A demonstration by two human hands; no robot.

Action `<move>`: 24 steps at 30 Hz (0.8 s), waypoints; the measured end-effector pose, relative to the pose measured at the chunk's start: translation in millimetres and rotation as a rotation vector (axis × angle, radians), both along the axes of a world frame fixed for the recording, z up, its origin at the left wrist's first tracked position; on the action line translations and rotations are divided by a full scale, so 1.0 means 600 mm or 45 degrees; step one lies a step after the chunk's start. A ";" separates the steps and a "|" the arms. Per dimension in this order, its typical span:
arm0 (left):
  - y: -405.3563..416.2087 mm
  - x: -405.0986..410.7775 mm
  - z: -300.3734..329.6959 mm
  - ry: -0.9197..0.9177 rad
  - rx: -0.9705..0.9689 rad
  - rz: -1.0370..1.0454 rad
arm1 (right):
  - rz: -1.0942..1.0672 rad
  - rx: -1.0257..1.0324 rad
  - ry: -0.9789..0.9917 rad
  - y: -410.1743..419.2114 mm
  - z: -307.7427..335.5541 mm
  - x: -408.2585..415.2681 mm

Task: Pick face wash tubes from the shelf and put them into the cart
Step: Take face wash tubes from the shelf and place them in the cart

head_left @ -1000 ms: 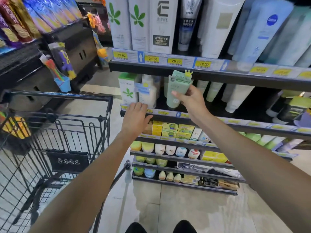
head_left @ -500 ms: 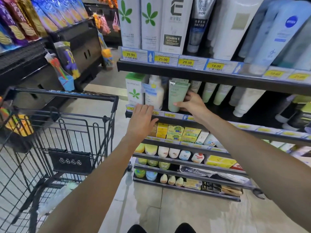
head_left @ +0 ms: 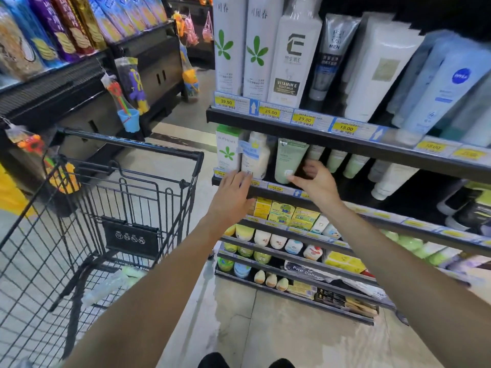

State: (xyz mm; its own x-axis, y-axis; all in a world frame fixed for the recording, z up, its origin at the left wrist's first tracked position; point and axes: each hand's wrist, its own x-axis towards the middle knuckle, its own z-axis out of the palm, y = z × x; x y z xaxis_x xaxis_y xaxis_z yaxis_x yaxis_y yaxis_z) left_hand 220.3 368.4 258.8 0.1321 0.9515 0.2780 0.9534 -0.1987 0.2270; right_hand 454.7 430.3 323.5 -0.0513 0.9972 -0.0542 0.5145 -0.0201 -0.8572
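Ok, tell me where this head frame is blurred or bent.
Head view: right hand smeared by motion at the green tube; left hand softer too; shelf edges bow from the wide lens; far-right price tags unreadable.

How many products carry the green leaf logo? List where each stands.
3. Two tall bottles side by side at the top shelf's left end; one box on the shelf below. Others may hide behind.

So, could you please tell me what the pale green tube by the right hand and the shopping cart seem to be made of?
Pale green tube: probably soft plastic with a matte finish; it shows smooth, even colour and only a dull sheen.
Shopping cart: apparently metal wire with a black coating; it has thin rigid bars in a grid and a dark, slightly glossy rim.
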 end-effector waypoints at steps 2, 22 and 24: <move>-0.040 0.004 0.014 -0.061 -0.057 0.068 | -0.039 0.036 -0.059 -0.049 0.015 0.008; -0.538 -0.185 0.034 -0.339 -0.474 1.232 | 1.340 0.090 -0.470 -0.322 0.004 -0.365; -0.558 -0.212 0.009 -0.375 -0.496 1.307 | 1.397 0.098 -0.525 -0.334 -0.007 -0.408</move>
